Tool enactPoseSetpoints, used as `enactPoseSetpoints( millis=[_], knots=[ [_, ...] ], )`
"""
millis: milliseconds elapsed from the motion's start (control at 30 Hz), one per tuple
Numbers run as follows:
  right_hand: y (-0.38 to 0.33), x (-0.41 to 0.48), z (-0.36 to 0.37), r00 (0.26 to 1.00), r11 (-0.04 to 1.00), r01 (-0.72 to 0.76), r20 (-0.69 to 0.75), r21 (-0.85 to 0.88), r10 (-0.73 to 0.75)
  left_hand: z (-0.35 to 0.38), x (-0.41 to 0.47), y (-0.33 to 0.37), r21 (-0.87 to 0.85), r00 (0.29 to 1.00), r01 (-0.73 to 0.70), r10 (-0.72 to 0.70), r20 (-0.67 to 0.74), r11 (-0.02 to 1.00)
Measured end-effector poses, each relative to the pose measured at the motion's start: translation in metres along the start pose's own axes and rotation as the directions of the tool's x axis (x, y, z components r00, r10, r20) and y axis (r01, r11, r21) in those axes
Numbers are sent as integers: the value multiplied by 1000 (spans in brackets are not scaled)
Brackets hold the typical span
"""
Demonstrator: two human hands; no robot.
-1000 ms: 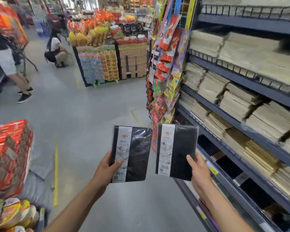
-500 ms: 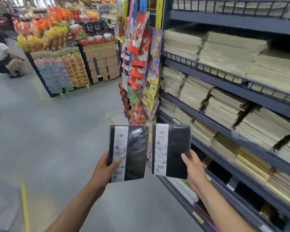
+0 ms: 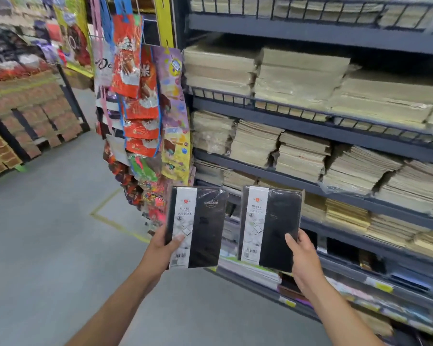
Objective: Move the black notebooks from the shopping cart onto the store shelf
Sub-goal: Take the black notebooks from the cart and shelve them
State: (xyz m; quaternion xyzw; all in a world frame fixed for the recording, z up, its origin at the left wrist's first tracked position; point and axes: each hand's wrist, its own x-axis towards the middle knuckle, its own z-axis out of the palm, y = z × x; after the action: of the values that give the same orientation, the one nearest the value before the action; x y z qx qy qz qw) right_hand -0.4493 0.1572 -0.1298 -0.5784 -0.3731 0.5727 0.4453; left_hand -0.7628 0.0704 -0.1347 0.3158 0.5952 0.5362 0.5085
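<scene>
I hold two shrink-wrapped black notebooks upright in front of me, each with a white label band down its left side. My left hand (image 3: 163, 248) grips the left notebook (image 3: 205, 228) at its lower left corner. My right hand (image 3: 304, 258) grips the right notebook (image 3: 279, 228) at its lower right edge. Both notebooks hang in the air just in front of the dark grey store shelf (image 3: 335, 136), level with its lower tiers. The shopping cart is out of view.
The shelf tiers carry stacks of tan paper pads (image 3: 255, 143), with coloured books (image 3: 250, 270) on the lowest tiers. Hanging snack bags (image 3: 140, 101) cover the shelf end on the left. A pallet display of boxes (image 3: 35, 116) stands across the grey aisle floor (image 3: 48, 233).
My view has swung right toward the shelf; the cart and the people in the aisle have dropped out of sight. Both notebooks stay in my hands and are now closer to the shelf.
</scene>
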Motion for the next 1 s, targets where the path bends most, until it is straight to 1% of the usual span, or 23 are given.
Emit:
enactPoseSetpoints(
  millis=[133, 300, 500, 667, 800, 1000],
  knots=[
    [-2, 0, -2, 996, 998, 12, -85, 67, -6, 1, 30, 6, 42, 996, -23, 19, 88, 999],
    [-5, 13, -9, 992, 996, 65, -117, 67, -57, 12, 62, 3, 71, 988, -37, 26, 149, 997],
    [23, 51, -17, 987, 992, 113, -119, 64, -105, 32, 100, -24, 63, 976, -81, 66, 208, 995],
    [78, 94, -20, 986, 984, 142, -106, 106, -131, 38, 142, -87, 70, 967, -144, 125, 223, 987],
    [140, 132, -25, 984, 974, 173, -76, 143, -163, 38, 172, -150, 65, 969, -167, 151, 194, 984],
    [240, 189, -26, 965, 952, 263, -54, 157, -257, 34, 225, -245, 59, 958, -212, 196, 208, 976]
  ],
)
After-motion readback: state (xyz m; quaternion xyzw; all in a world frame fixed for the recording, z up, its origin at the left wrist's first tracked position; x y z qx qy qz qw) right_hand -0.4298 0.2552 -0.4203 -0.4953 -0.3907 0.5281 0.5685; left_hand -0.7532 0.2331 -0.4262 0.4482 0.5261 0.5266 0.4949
